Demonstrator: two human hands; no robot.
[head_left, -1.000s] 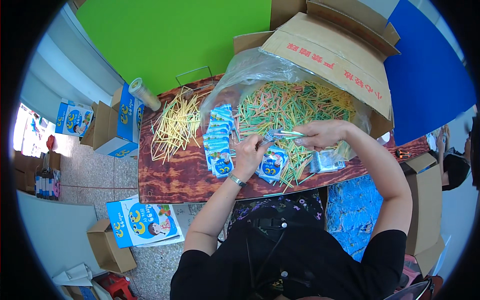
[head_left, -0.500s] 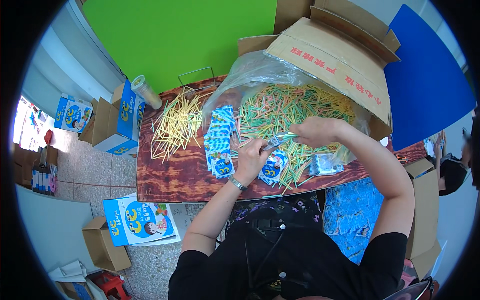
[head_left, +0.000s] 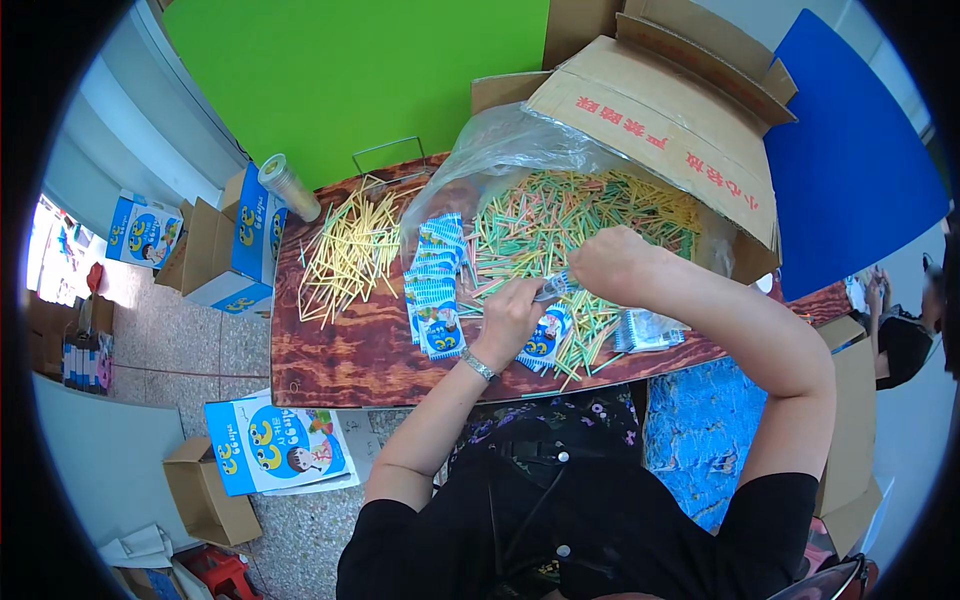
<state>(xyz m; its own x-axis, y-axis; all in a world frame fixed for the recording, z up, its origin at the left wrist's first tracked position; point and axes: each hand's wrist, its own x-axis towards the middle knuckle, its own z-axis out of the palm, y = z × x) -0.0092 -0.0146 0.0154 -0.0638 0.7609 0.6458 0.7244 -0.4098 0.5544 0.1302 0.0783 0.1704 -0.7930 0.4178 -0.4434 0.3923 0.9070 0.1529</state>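
Observation:
My left hand [head_left: 510,318] pinches a small clear-and-blue packet [head_left: 554,288], holding it tilted above the table. Curled at the packet's upper right end, my right hand [head_left: 612,264] is closed; its fingertips and whatever they grip are hidden. Beneath and behind both hands spreads a heap of thin pink, green and yellow sticks [head_left: 560,218]. Close below the left hand lies a stack of blue-and-white packets [head_left: 546,335]. Farther left runs an overlapping row of similar packets [head_left: 436,285]. More packets [head_left: 650,330] lie near the table edge, below my right forearm.
A pile of yellow sticks [head_left: 358,245] covers the table's left part. Behind the heap, a large cardboard box [head_left: 665,125] lies open with a plastic liner [head_left: 520,135]. A clear cylindrical container [head_left: 288,187] stands at the far left corner. Blue-and-white cartons [head_left: 285,445] are on the floor, left.
My right hand has moved slightly left and in toward the packet, its fist turning over. The sticks seen at its fingertips earlier are hidden now. The left hand has barely moved.

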